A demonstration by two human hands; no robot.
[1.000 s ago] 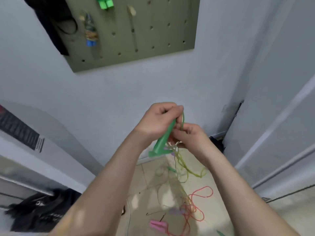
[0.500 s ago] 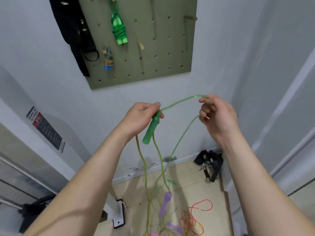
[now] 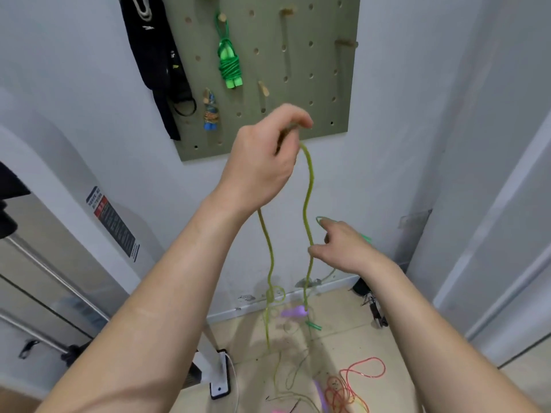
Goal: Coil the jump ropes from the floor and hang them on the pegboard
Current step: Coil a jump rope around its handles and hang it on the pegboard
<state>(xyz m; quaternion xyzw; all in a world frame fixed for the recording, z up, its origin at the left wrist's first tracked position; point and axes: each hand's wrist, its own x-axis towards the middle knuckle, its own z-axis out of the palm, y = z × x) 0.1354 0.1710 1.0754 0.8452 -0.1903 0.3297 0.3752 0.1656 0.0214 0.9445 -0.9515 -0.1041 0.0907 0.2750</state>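
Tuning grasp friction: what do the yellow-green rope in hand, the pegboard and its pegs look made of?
The rope looks like PVC or similar plastic cord: translucent, smooth, hanging in soft kinks. The pegboard is probably painted wood or fibreboard: flat matte olive face, drilled holes. Its pegs seem bare wood: tan, unpainted.

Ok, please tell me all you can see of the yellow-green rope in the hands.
The yellow-green rope is a thin, glossy, plastic-looking cord. The left hand, higher up, grips its top, so two wavy strands hang down. The right hand pinches the right strand lower. The left strand has a small loop; both run toward the floor.
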